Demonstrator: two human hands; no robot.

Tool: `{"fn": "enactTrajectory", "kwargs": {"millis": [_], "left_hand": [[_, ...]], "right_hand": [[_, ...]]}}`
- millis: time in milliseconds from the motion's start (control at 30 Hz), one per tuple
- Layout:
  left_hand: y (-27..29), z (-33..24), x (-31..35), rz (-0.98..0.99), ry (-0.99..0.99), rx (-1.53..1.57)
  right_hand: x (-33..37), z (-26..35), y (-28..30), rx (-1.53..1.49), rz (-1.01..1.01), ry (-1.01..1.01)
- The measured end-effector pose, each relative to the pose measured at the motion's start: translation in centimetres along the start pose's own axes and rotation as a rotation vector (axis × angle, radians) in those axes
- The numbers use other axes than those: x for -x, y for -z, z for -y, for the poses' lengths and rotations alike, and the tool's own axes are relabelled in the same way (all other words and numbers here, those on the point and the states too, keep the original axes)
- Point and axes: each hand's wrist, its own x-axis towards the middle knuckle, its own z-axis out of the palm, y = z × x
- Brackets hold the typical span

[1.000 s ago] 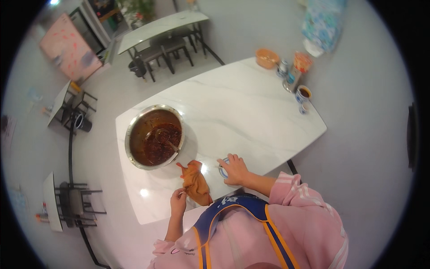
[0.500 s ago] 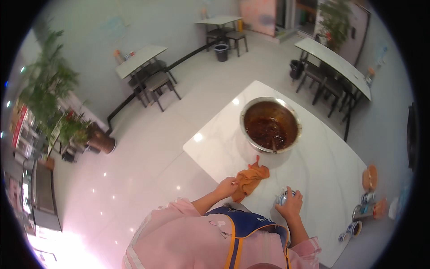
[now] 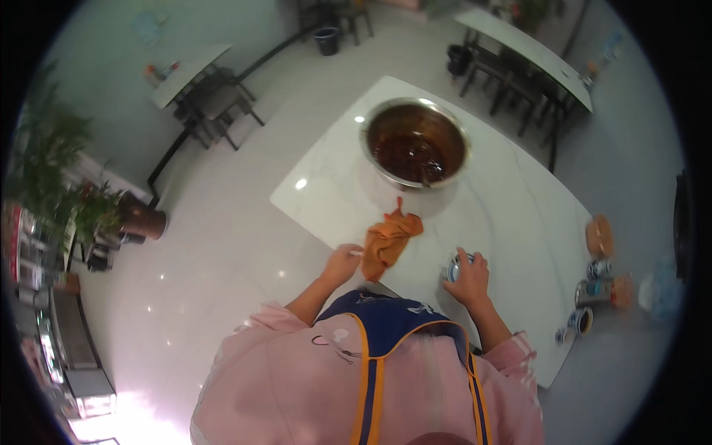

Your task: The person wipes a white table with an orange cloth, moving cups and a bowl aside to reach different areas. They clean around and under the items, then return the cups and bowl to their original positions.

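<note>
The right hand (image 3: 471, 280) has its fingers curved around a small blue-and-white container (image 3: 452, 270), gripping it at the near side of the white marbled table (image 3: 512, 222). The left hand (image 3: 343, 265) is at the table's near left edge, just beside a crumpled orange cloth (image 3: 388, 243); its fingertips are bent together near something small and white, and whether they grip it cannot be told. Beyond the cloth stands a wide metal basin (image 3: 449, 133) containing dark red sauce (image 3: 400, 154). An orange basket (image 3: 599, 237) sits toward the table's right end, well apart from both hands.
</note>
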Motion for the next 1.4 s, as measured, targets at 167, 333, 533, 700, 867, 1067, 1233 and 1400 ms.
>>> {"fn": "enactTrajectory", "kwargs": {"millis": [167, 333, 533, 700, 867, 1067, 1233, 1400], "left_hand": [[0.7, -1.9, 0.3, 0.034, 0.049, 0.099], [1.7, -4.3, -1.5, 0.041, -0.010, 0.143], [2.6, -7.9, -3.5, 0.110, 0.065, 0.471], [1.8, -10.3, -3.0, 0.192, 0.154, 0.390], [1.4, -8.8, -3.1, 0.232, 0.130, 0.303], [0.7, -6.3, -3.3, 0.239, 0.212, 0.361], [0.5, -5.8, -2.8, 0.253, 0.228, 0.342], [0.3, -6.5, -2.4, 0.235, 0.213, 0.390]], "right_hand": [[1.1, -0.3, 0.5, 0.008, 0.011, -0.053], [1.7, -0.8, 1.1, 0.049, 0.024, -0.131], [2.9, -1.6, 1.4, -0.006, 0.063, -0.225], [3.5, -1.8, 1.4, 0.020, 0.068, -0.265], [3.8, -2.1, 0.9, -0.009, 0.089, -0.273], [4.5, -2.9, 0.5, -0.013, -0.030, -0.243], [4.5, -2.8, 1.7, -0.022, -0.041, -0.199], [4.3, -1.9, 3.9, -0.011, 0.086, -0.223]]}}
